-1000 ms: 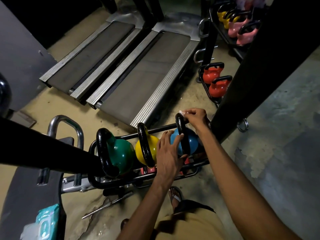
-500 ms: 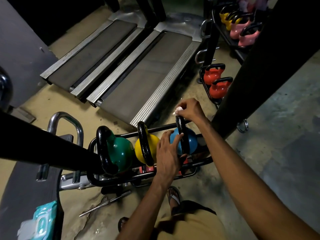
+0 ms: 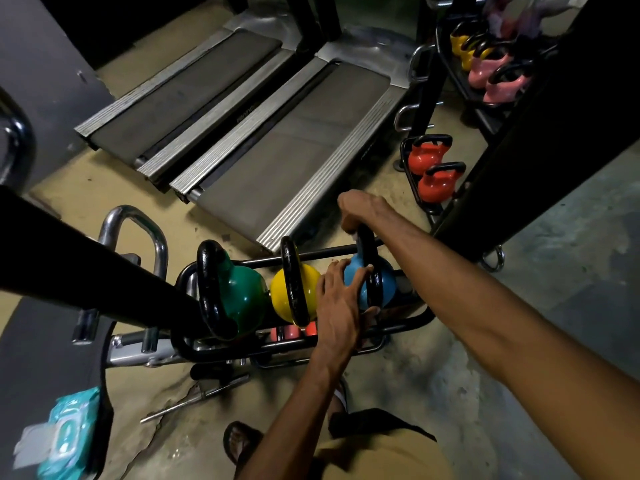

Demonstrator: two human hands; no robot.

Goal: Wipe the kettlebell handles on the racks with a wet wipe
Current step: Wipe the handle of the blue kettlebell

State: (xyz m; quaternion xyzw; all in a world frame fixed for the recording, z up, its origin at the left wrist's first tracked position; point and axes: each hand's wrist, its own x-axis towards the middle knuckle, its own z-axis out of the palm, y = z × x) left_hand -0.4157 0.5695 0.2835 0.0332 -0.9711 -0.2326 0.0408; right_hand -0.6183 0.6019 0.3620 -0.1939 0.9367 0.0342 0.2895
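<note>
Clenching black handle of blue kettlebell, right grip, left grip flat against it.

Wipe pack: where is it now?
In the head view's bottom-left corner, the teal wipe pack lies on a dark surface, left of the green kettlebell.

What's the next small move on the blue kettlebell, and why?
Probably slide the right hand down the black handle of the blue kettlebell, toward the body. The hand grips only the top of the arch and the stretch below it is uncovered. The left hand rests on the bell, so it looks steadied. The wipe is hidden inside the grip.
</note>
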